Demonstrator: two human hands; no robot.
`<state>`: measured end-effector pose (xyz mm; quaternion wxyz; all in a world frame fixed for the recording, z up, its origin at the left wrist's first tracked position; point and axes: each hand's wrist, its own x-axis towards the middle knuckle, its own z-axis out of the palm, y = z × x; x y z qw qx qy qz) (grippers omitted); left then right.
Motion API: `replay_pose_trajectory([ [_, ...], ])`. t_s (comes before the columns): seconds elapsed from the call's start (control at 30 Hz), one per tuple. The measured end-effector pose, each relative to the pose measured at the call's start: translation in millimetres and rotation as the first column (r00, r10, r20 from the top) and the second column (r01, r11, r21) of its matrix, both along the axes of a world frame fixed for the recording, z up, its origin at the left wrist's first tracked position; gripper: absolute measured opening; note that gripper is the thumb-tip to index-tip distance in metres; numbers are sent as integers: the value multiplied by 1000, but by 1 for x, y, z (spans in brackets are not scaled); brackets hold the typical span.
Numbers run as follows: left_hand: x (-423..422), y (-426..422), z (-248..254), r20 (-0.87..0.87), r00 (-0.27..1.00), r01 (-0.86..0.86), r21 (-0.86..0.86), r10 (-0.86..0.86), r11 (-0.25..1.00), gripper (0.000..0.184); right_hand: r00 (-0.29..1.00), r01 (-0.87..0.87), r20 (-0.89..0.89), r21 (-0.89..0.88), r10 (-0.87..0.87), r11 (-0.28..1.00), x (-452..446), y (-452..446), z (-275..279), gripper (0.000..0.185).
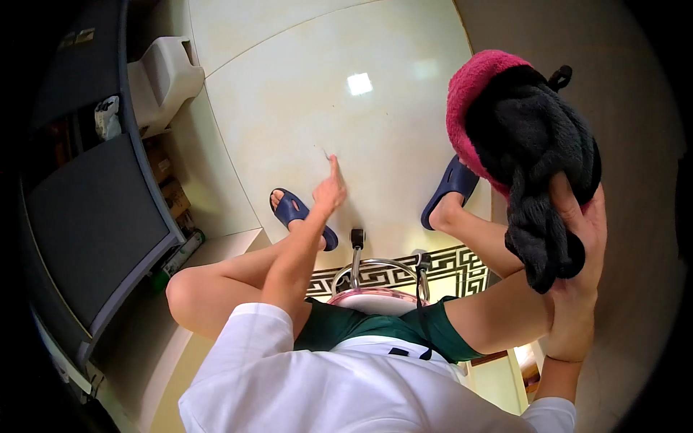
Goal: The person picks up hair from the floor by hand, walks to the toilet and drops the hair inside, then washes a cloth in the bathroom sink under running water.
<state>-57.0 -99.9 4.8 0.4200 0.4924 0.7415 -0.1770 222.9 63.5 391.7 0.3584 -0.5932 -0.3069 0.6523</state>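
Note:
My right hand [588,234] grips a black and pink plush item [534,130] at its lower right side, with the thumb over the dark fabric. A pink fuzzy band curves along its upper left edge, and dark soft pieces hang down beside my palm. Over the floor between the feet is my left hand [330,192], its index finger stretched out and the other fingers curled, with nothing visible in it. A small thin dark mark [325,153] shows at that fingertip; whether it touches the finger I cannot tell.
Blue slippers [291,209] are on both feet. A round stool [372,302] with metal legs stands beneath me. To the left are a dark cabinet [97,231], a white plastic stool [166,83] and cardboard boxes [174,197]. A patterned border [469,270] crosses the tiled floor.

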Motion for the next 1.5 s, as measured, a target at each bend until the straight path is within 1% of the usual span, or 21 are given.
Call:
replay_pose_trajectory([
  [0.03,10,-10,2,13,1000,7,-29,-6,1000,91,1000,-10,1,-4,10,1000,1,1,-1,36],
  [0.07,17,-21,6,22,1000,9,1,-9,1000,91,1000,-22,4,-8,22,1000,1,2,-1,36],
  [0.17,26,-42,4,46,999,-5,65,2,998,89,993,-91,-67,20,92,996,4,4,-7,36],
  [0.27,29,-48,3,42,998,-53,85,49,995,88,995,-80,-67,4,80,997,1,2,-7,35],
  [0.33,30,-41,20,32,996,-87,111,84,990,87,999,-11,-43,-21,10,1000,-6,1,-4,32],
  [0.37,30,-39,23,18,991,-133,98,132,986,88,999,24,-30,-32,-25,999,-9,0,-4,32],
  [0.43,28,-39,27,-14,974,-223,74,224,972,88,999,29,-24,-27,-30,999,-8,0,-5,31],
  [0.53,26,-44,22,-38,949,-309,74,313,948,89,1000,13,-17,-43,-14,999,-7,0,-2,32],
  [0.63,32,-46,20,-66,895,-444,-30,442,895,90,1000,4,-10,-52,-5,999,-7,-1,-2,32],
  [0.67,36,-49,12,-11,835,-550,-27,550,835,90,1000,4,-10,-53,-5,999,-7,-1,-2,32],
  [0.73,48,-56,-5,96,673,-734,-40,734,678,91,999,-14,-31,-18,13,1000,-3,-1,-6,34],
  [0.83,69,-36,-16,164,658,-751,70,735,657,91,1000,-8,-23,3,8,1000,-3,-2,-7,35],
  [0.93,84,-6,-6,150,670,-732,-30,727,681,90,998,-12,-60,-7,11,1000,-4,-2,-6,35],
  [0.97,88,3,2,129,741,-662,-31,659,749,89,997,-15,-80,-9,15,1000,-3,-2,-6,35],
  [1.03,93,23,18,86,860,-502,-30,502,865,88,998,-18,-53,-36,16,999,-4,1,-3,36],
  [1.13,100,29,2,130,959,-271,150,253,951,86,999,-30,-28,-29,30,999,-4,2,-3,38],
  [1.17,100,31,-4,129,980,-181,237,154,955,85,999,-38,-21,-19,37,999,-4,1,-3,39],
  [1.23,101,40,-13,99,994,3,403,-46,915,81,999,-41,-36,-14,40,999,-4,1,-4,39],
  [1.33,101,51,-38,-45,954,284,451,-297,846,77,998,-51,-41,-23,50,998,-2,3,-5,39],
  [1.4,97,60,-47,-76,933,343,485,-352,804,76,998,-57,-22,-28,56,998,-3,5,-5,38],
  [1.5,94,86,-53,-99,912,399,438,-398,806,76,998,-54,22,-24,55,998,-8,4,-3,37],
])
